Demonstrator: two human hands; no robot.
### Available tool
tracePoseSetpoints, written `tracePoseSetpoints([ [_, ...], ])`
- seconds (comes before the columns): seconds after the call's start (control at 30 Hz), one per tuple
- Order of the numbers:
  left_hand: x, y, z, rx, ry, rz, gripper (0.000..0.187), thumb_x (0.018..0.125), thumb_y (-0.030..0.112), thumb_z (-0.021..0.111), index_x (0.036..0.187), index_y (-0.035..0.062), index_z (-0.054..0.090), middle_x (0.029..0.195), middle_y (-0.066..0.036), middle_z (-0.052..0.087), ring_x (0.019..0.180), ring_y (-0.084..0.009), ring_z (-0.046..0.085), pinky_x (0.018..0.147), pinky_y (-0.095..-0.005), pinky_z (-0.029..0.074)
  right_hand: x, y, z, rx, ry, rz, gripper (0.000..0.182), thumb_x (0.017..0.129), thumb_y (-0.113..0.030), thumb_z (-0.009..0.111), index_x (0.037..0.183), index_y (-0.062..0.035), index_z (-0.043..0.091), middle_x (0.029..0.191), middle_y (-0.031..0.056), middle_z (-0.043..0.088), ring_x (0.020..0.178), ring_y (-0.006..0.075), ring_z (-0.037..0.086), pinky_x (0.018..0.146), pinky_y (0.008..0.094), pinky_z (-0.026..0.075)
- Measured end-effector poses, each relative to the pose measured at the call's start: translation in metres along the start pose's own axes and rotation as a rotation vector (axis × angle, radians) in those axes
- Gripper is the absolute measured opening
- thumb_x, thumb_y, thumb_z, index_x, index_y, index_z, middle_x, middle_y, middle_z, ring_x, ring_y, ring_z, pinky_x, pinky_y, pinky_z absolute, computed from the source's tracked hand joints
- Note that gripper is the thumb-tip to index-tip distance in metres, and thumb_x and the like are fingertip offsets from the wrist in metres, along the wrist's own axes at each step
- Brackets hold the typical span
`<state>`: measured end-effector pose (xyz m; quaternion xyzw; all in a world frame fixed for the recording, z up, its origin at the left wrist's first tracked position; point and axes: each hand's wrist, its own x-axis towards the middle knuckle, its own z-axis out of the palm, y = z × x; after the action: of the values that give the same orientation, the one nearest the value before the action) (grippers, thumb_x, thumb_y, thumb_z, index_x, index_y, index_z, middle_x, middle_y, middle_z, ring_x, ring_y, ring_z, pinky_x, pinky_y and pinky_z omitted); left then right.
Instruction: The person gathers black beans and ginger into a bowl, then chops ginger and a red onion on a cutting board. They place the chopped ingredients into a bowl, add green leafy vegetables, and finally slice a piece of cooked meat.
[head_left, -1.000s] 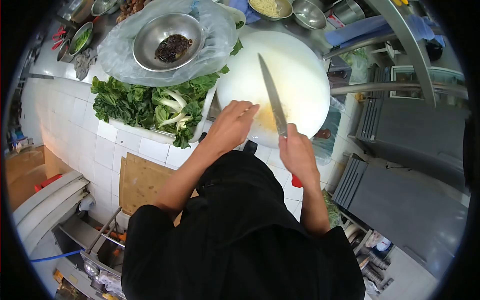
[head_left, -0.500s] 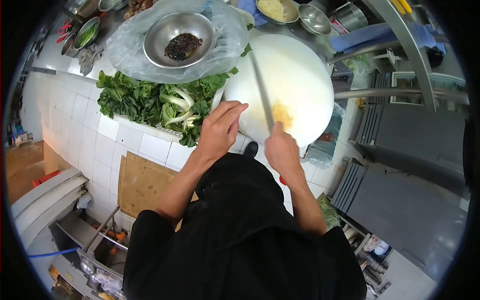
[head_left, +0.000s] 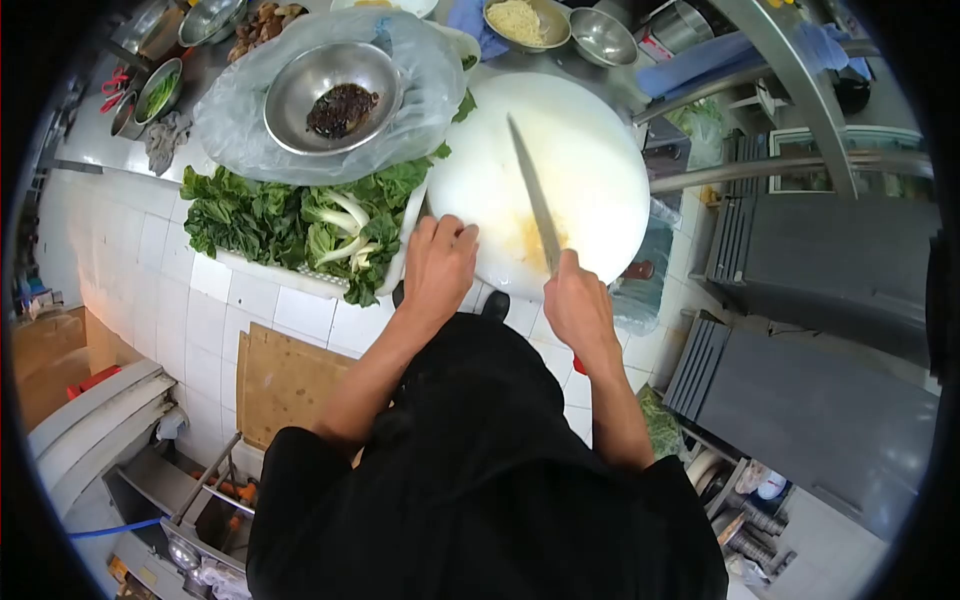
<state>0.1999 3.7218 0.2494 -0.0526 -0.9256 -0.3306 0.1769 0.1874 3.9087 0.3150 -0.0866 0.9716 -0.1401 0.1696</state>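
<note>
A long-bladed knife (head_left: 534,195) is in my right hand (head_left: 580,305), which is closed round its handle. The blade points away from me over a round white chopping board (head_left: 590,130). Yellowish stains mark the board around the knife's lower blade. My left hand (head_left: 440,265) is at the board's near left edge, fingers bent and close together. Its fingertips and palm are turned away, so what they hold, if anything, is hidden. Beside that hand, leafy greens (head_left: 250,215) with pale stalks fill a white basket (head_left: 318,284).
Behind the greens, a metal bowl (head_left: 283,105) with a dark mixture rests on a plastic bag (head_left: 225,115). A bowl of pale shreds (head_left: 514,24) and another metal bowl (head_left: 603,38) stand beyond the board. Metal rails (head_left: 780,172) run along the right.
The view has shifted slightly. My left hand has gone from a raised pinch to bent fingers at the board's edge. The knife has moved a little, still in my right hand.
</note>
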Motion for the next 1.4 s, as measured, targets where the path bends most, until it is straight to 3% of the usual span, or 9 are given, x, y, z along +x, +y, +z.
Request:
tracePoseSetpoints([
  [0.17,0.005,0.003,0.008,-0.269,-0.135,0.202,0.023,0.074,-0.001,0.065,0.097,0.0022,0.07,0.097,-0.011,0.067,0.091,-0.0301,0.058,0.082,-0.0416,0.045,-0.007,0.001,-0.01,0.002,-0.016,0.027,0.013,0.082,-0.003,0.048,0.092,0.0051,0.046,0.076,0.032,0.062,0.073,0.0512,0.061,0.067,0.0597,0.047],
  [0.2,0.005,-0.003,0.006,-0.205,-0.058,0.22,0.02,0.077,-0.003,0.063,0.095,0.001,0.07,0.102,-0.015,0.067,0.092,-0.0311,0.061,0.082,-0.0404,0.047,-0.011,-0.001,-0.006,0.004,-0.028,0.028,0.013,0.082,-0.003,0.048,0.092,0.0051,0.046,0.076,0.032,0.062,0.073,0.0512,0.061,0.067,0.0597,0.047],
  [0.43,0.005,0.007,-0.066,-0.24,0.105,0.029,0.02,0.078,-0.007,0.065,0.097,-0.0003,0.068,0.092,-0.013,0.065,0.085,-0.0291,0.063,0.074,-0.0359,0.051,-0.01,-0.011,0.009,0.038,-0.052,-0.004,0.013,0.082,-0.003,0.05,0.091,0.0049,0.046,0.075,0.0306,0.063,0.07,0.0499,0.062,0.066,0.0591,0.047],
  [0.77,-0.006,0.005,-0.049,-0.21,0.088,0.031,0.014,0.078,-0.005,0.067,0.091,0.0006,0.069,0.087,-0.011,0.065,0.08,-0.029,0.062,0.07,-0.0362,0.05,-0.014,-0.001,-0.011,0.017,0.016,-0.074,0.014,0.082,-0.005,0.05,0.092,0.0026,0.046,0.075,0.0278,0.064,0.068,0.0489,0.062,0.064,0.0594,0.047],
  [0.93,-0.017,0.003,-0.034,-0.044,-0.104,-0.007,0.029,0.077,0.007,0.072,0.104,-0.0014,0.065,0.097,-0.014,0.058,0.091,-0.0324,0.055,0.079,-0.0414,0.045,-0.003,0.045,-0.016,-0.002,0.138,0.005,0.016,0.082,-0.007,0.051,0.095,0.0014,0.046,0.075,0.0296,0.063,0.07,0.05,0.061,0.067,0.0593,0.047],
  [1.07,-0.018,0.023,-0.023,0.116,-0.268,-0.049,0.051,0.077,0.025,0.074,0.117,-0.003,0.059,0.105,-0.013,0.052,0.097,-0.0323,0.047,0.08,-0.0435,0.039,0.0,0.056,-0.021,0.009,0.037,0.015,0.018,0.083,-0.009,0.05,0.097,0.0015,0.046,0.074,0.0315,0.062,0.074,0.0506,0.061,0.07,0.0598,0.046],
  [1.2,-0.012,0.036,-0.02,0.137,-0.396,-0.043,0.055,0.079,0.03,0.072,0.124,0.0009,0.057,0.113,-0.012,0.05,0.104,-0.0312,0.045,0.086,-0.0436,0.034,0.004,0.069,-0.005,-0.009,-0.023,-0.056,0.02,0.084,-0.01,0.051,0.1,0.0005,0.046,0.075,0.0313,0.062,0.074,0.0506,0.061,0.07,0.0602,0.046],
  [1.33,0.002,0.015,-0.014,0.227,-0.178,-0.007,0.058,0.082,0.032,0.069,0.129,0.0022,0.053,0.129,-0.016,0.046,0.116,-0.035,0.043,0.094,-0.0452,0.035,0.01,0.081,-0.035,-0.059,0.016,-0.123,0.02,0.083,-0.01,0.05,0.101,-0.0011,0.048,0.08,0.0272,0.065,0.073,0.0477,0.063,0.067,0.0592,0.048],
  [1.4,0.01,0.009,-0.008,0.239,-0.145,-0.047,0.068,0.083,0.035,0.068,0.133,-0.0045,0.044,0.138,-0.022,0.04,0.125,-0.0405,0.038,0.1,-0.0495,0.033,0.026,0.089,-0.018,-0.107,0.071,-0.143,0.02,0.083,-0.01,0.049,0.101,-0.0013,0.049,0.08,0.0259,0.065,0.073,0.0461,0.064,0.066,0.0581,0.049],
])
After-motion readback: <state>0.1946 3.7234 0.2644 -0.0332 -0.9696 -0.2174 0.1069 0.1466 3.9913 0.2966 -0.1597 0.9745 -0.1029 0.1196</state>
